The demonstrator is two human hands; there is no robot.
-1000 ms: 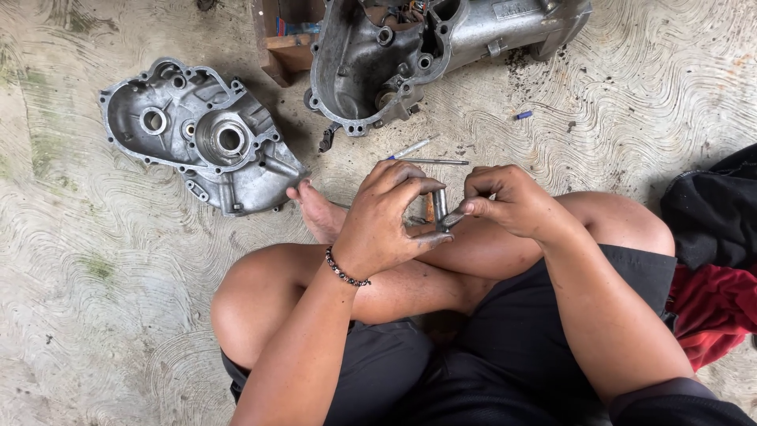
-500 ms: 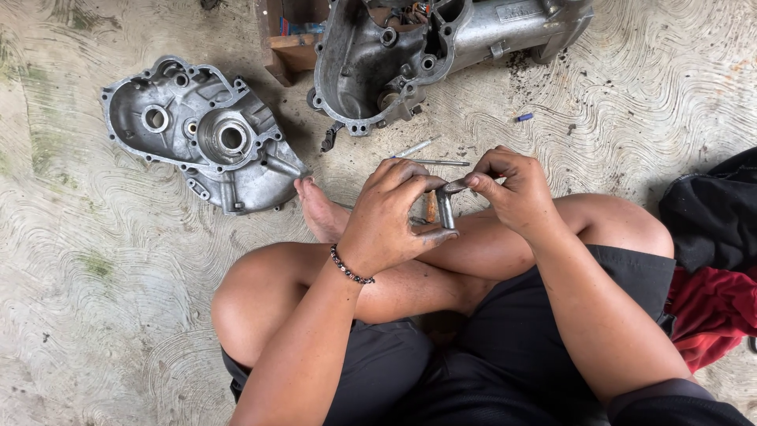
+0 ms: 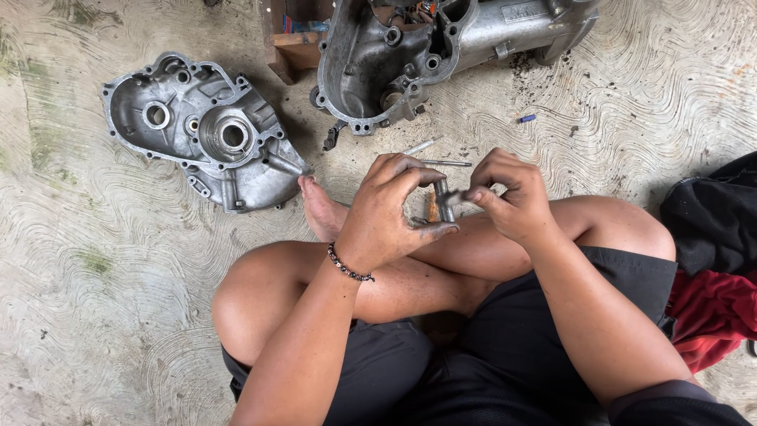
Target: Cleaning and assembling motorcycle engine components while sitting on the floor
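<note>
Head view: left hand point(image 3: 386, 217) and right hand point(image 3: 509, 197) both pinch what looks like a small metal cylinder point(image 3: 444, 199) above crossed legs, two grey engine casings point(image 3: 206, 130) lying on swirl-patterned concrete floor point(image 3: 79, 300).

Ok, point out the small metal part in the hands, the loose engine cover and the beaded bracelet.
small metal part point(image 3: 444, 197): head view, its upright shaft.
engine cover point(image 3: 206, 130): head view, its inner face.
beaded bracelet point(image 3: 347, 266): head view, beads at the wrist.
</note>
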